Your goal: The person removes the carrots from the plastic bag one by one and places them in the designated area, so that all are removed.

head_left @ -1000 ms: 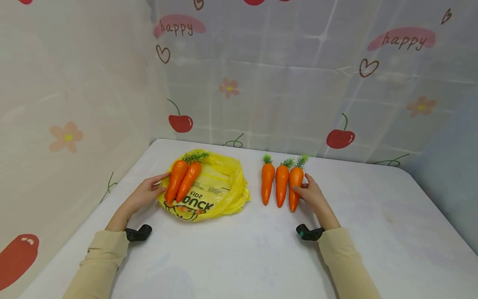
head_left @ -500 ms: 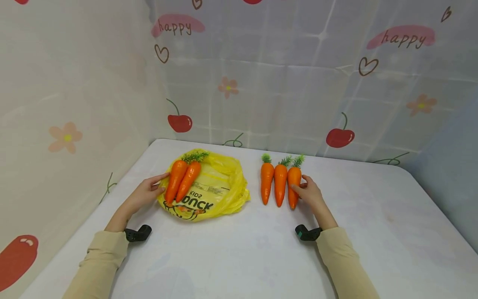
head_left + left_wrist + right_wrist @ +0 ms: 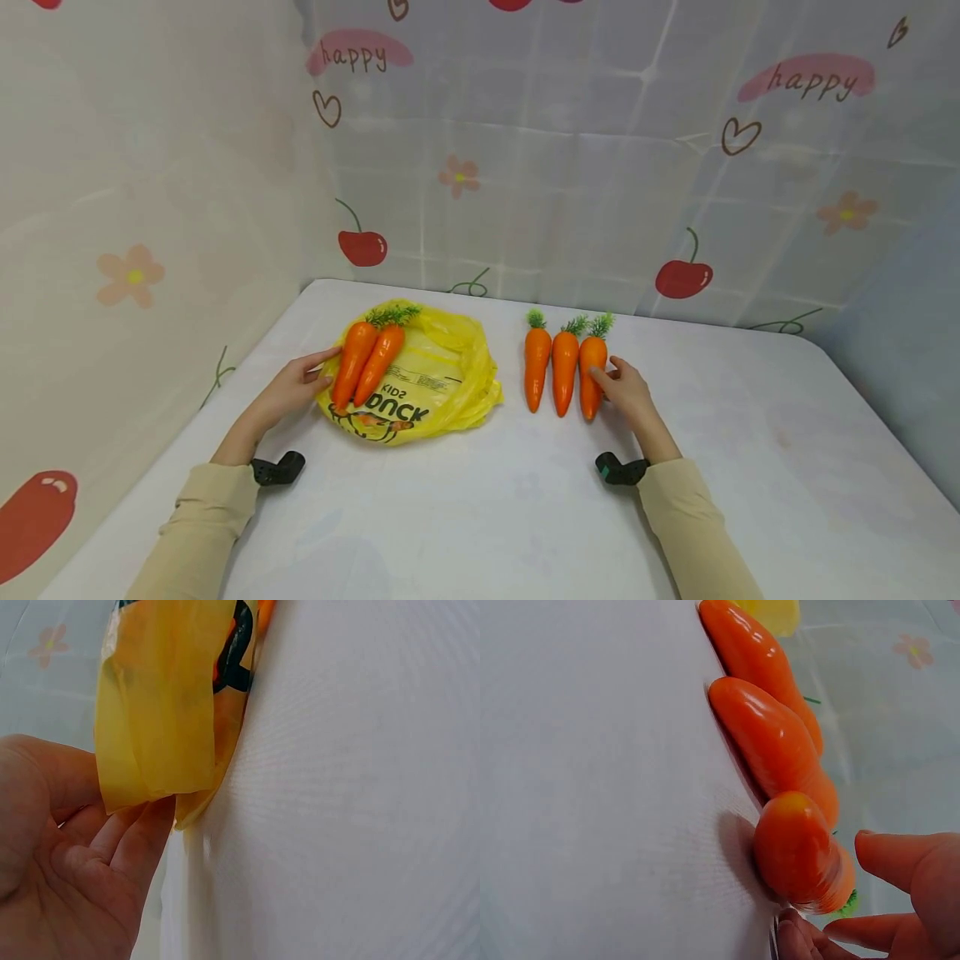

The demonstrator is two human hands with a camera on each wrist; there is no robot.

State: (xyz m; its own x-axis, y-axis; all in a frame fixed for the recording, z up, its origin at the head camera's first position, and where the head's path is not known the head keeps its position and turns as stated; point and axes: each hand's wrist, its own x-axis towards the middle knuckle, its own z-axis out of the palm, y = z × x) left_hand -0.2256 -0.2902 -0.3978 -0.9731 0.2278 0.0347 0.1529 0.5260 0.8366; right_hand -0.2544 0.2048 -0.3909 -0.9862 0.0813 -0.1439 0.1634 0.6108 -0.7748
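In the head view, three orange carrots with green tops lie in a row: a left carrot (image 3: 537, 362), a middle carrot (image 3: 564, 371) and a right carrot (image 3: 592, 392). My right hand (image 3: 626, 392) is at the right carrot's outer side. Seen from the right wrist, the thumb (image 3: 892, 855) is raised off that carrot (image 3: 791, 844), while fingertips lie low beside it. On the left, two carrots (image 3: 365, 358) rest on a crumpled yellow plastic bag (image 3: 442, 408). The fingers of my left hand (image 3: 292, 387) touch the bag's left edge, partly hidden behind its fold (image 3: 161, 735).
The white table (image 3: 465, 517) reaches back to a printed curtain (image 3: 525, 167) with cherries, hearts and flowers. Another curtain (image 3: 135, 200) stands along the left side. Each wrist carries a black camera (image 3: 279, 468).
The right carrot has shifted slightly left, nearer the middle one. My right hand moved with it, and its thumb has lifted. The left hand, bag and two carrots stay put.
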